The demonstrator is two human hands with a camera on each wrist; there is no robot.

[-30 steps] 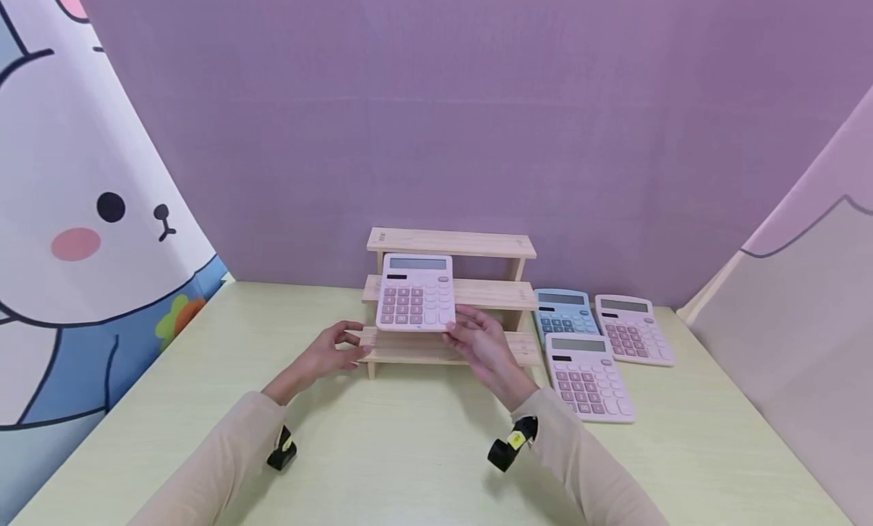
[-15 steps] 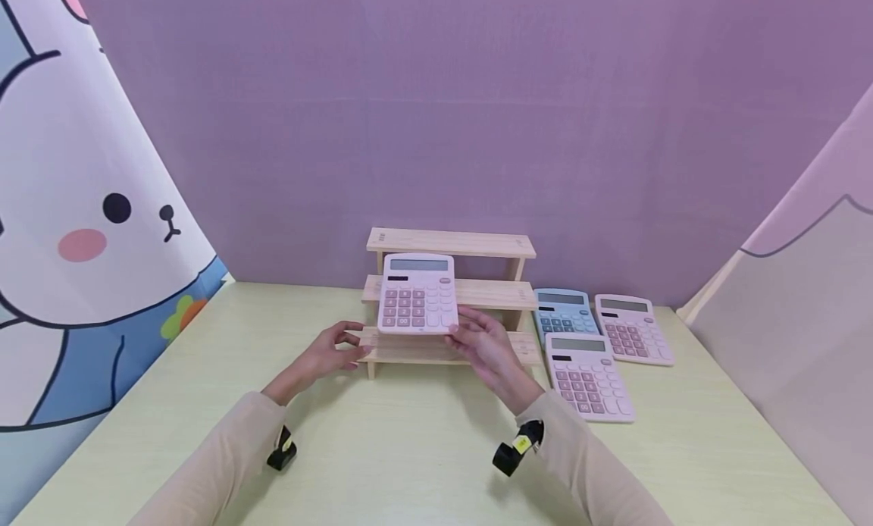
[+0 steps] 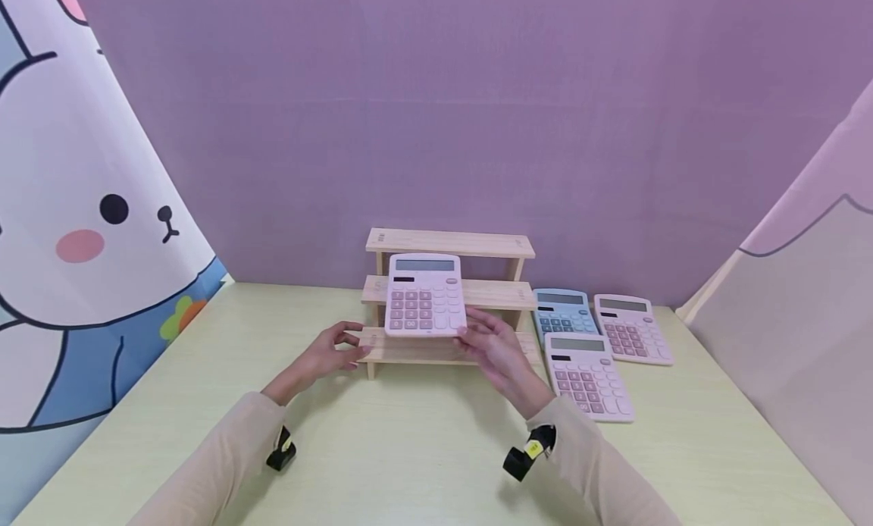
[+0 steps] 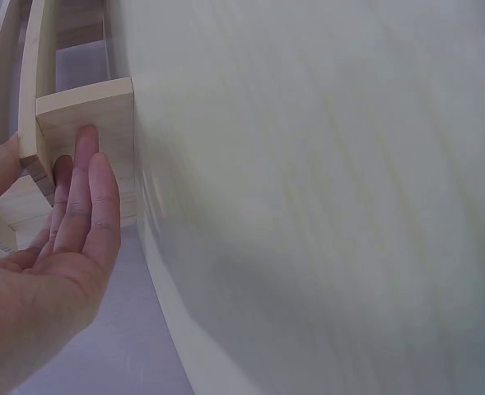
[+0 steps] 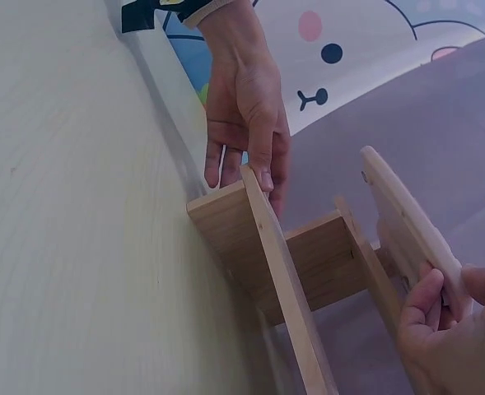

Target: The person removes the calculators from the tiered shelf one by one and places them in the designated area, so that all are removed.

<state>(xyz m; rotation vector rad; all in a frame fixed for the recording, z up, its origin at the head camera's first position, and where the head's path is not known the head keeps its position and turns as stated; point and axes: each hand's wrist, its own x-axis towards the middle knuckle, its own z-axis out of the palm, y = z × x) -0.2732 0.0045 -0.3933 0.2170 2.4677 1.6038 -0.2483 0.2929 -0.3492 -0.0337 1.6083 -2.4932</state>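
A pink calculator (image 3: 424, 295) is in my right hand (image 3: 500, 353), which pinches its lower right corner between thumb and fingers. The calculator is tilted, screen end up, and overlaps the middle step of a three-step wooden stand (image 3: 450, 243) in the head view. In the right wrist view its edge (image 5: 411, 218) shows close over a step, thumb on the key side. My left hand (image 3: 323, 357) holds the left end of the stand's lowest step. In the left wrist view its thumb lies on the board's edge and its fingers (image 4: 102, 206) reach along the end support.
Right of the stand lie a blue calculator (image 3: 562, 310) and two more pink calculators, one at the back (image 3: 632, 329) and one in front (image 3: 589, 378), overlapping the blue one. A purple backdrop (image 3: 436, 117) stands behind the pale table (image 3: 402, 450).
My right hand has shifted the pink calculator slightly right and a little down across the stand. My left hand has stayed at the stand's left end.
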